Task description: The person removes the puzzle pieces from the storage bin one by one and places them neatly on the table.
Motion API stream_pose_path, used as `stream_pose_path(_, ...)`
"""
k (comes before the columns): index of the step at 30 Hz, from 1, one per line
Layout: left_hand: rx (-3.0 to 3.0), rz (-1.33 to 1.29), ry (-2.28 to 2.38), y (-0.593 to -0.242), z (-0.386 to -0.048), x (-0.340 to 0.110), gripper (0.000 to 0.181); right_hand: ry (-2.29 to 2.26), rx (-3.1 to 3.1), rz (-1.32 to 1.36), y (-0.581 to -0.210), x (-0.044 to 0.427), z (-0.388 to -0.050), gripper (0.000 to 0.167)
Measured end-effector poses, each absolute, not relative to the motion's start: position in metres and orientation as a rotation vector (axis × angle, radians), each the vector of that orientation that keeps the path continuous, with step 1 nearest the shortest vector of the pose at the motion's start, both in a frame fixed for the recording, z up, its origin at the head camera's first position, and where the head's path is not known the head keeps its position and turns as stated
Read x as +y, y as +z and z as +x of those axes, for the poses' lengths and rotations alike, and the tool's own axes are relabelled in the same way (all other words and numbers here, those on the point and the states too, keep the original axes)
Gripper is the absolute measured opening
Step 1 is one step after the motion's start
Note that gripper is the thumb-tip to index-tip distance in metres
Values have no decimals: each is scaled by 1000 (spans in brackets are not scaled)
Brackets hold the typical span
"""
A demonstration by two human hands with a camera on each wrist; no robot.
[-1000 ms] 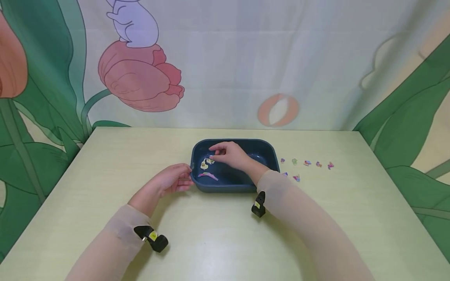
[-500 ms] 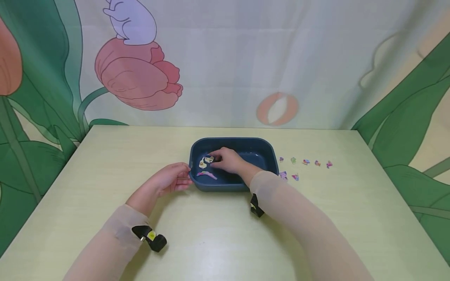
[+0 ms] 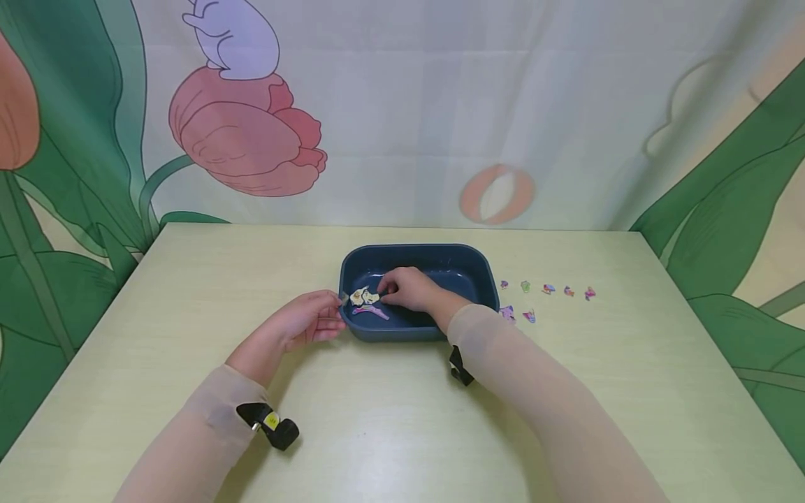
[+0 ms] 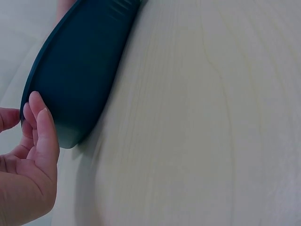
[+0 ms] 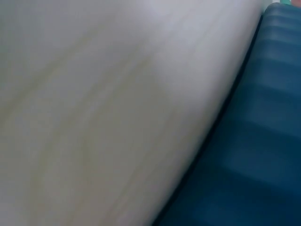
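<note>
Pale cutouts [image 3: 365, 298] overlap & blur, so no. unclear; R hand [image 3: 411, 288] hides part of the tub [image 3: 396, 335] floor. 1 tub, mid-desk [image 3: 377, 426] nr far edge; 1 pink strip [image 3: 372, 312] in its front-left corner; 7 coloured cutouts [image 3: 548, 288] twd desk's right edge. Pale ones lie just L of R fingers, part-curled, grip can't tell. L hand [image 3: 312, 318] pinches tub's left rim.

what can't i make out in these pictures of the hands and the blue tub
Head: whether the right hand grips or just touches the pale pieces; contact too small to tell.
Head: prints on the small pieces right of the tub; too small.
Left wrist: inside of the tub, hidden by its wall.
Right wrist: right hand, outside the frame; table grain, blurred.
</note>
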State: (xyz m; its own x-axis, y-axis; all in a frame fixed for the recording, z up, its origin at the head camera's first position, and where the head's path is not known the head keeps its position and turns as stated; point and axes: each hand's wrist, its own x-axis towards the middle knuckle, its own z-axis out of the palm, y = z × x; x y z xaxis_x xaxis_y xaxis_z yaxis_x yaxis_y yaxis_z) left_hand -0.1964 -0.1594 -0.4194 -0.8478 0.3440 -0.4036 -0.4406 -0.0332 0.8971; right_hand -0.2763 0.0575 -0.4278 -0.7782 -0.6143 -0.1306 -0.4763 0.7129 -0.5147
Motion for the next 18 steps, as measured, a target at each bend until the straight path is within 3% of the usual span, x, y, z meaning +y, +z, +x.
stream_pose_path(5,1718,-101,1930,-421,-197,-160,9,-713,2531,-939,-427,57,-275,8)
stream_pose_path(12,1716,-95,1933,-421,-197,-160,11,-632,2553,-1003,-431,56,-276,33)
stream_pose_path(18,1719,-100,1925,-419,-196,-158,11,-572,2587,-1060,-431,54,-274,31)
